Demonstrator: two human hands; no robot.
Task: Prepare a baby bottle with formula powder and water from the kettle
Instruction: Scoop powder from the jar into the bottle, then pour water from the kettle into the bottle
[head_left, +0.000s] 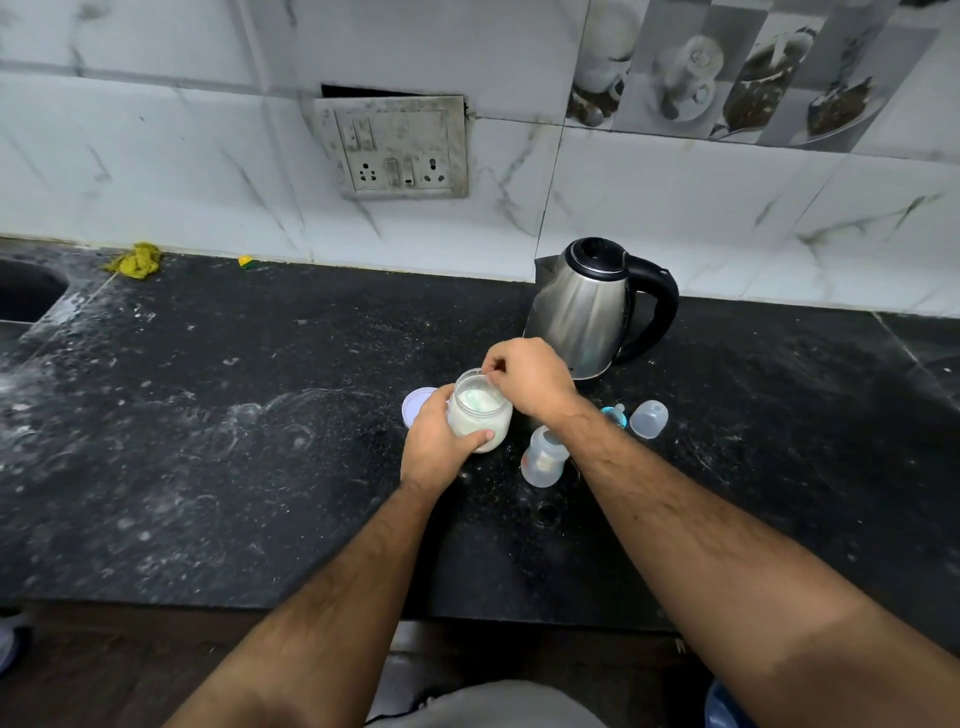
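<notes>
An open jar of white formula powder (480, 415) stands on the black counter (260, 441). My left hand (436, 441) grips the jar's side. My right hand (524, 382) is over the jar's mouth and pinches the handle of a scoop (491, 382) that dips into the powder. The jar's lid (415, 405) lies just left of it. An open clear baby bottle (543, 457) stands to the right, partly under my right forearm. Its blue teat ring (614, 414) and clear cap (649, 418) lie further right. A steel kettle (592, 306) with a black handle stands behind.
A sink (26, 296) is at the far left edge. A yellow cloth (136, 261) and a small yellow sponge (247, 261) lie by the tiled wall. A switch and socket panel (397, 148) is on the wall.
</notes>
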